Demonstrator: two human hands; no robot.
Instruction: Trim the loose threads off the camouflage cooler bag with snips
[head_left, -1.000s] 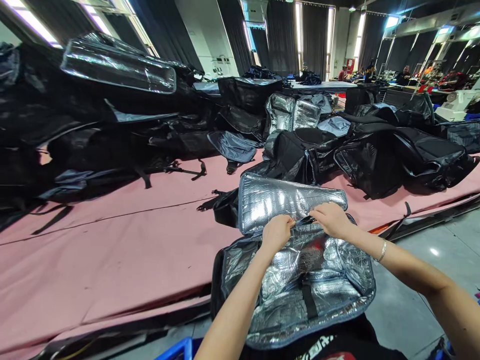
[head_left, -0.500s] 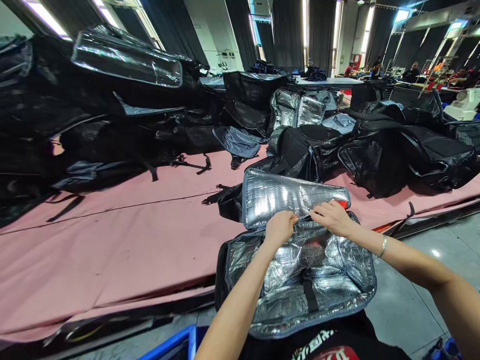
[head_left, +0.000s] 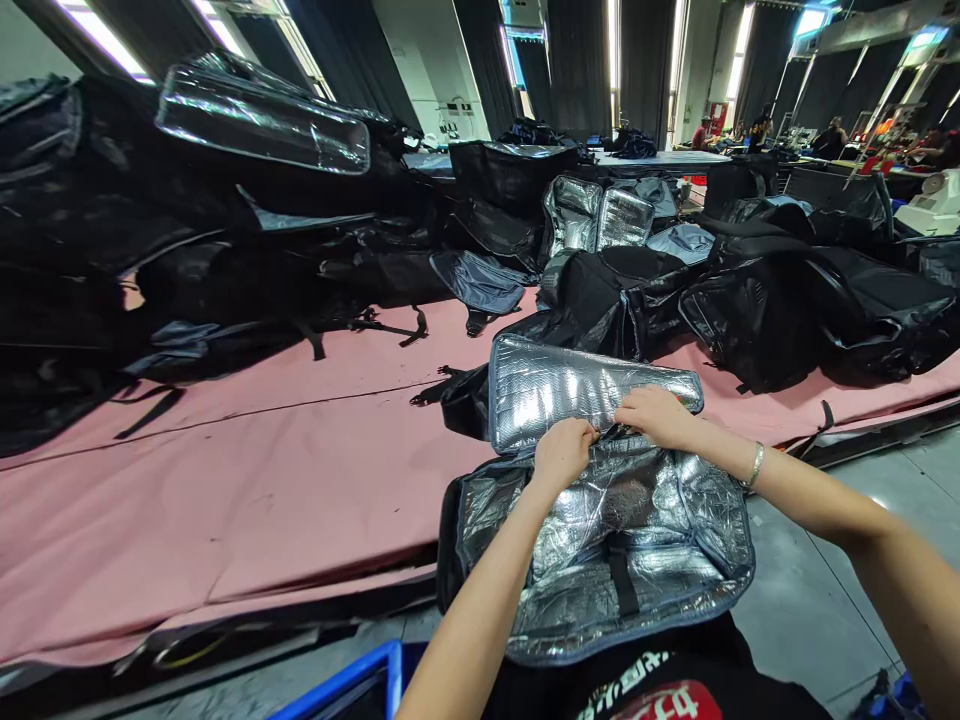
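An insulated bag [head_left: 630, 580] with a silver foil lining lies open at the table's front edge, its mouth facing me. Its foil-lined lid [head_left: 555, 385] is folded back away from me. My left hand [head_left: 564, 452] pinches the seam where lid and body meet. Close beside it, my right hand [head_left: 654, 415] is closed over the same seam, fingertips bent down. A small dark strip shows between the two hands; what exactly the fingertips hold is hidden. Inside the bag a black strap [head_left: 622, 580] runs down the lining.
A pink-covered table [head_left: 225, 500] stretches left and right. Black bags are heaped at the left [head_left: 225, 260] and right [head_left: 810, 310], with an open silver-lined bag [head_left: 600, 215] behind. A blue crate [head_left: 337, 680] stands below the front edge. People and a sewing machine [head_left: 930, 205] are far right.
My right hand has shifted slightly left along the seam, closer to my left hand. The left hand keeps its place on the seam, and the bag stays open.
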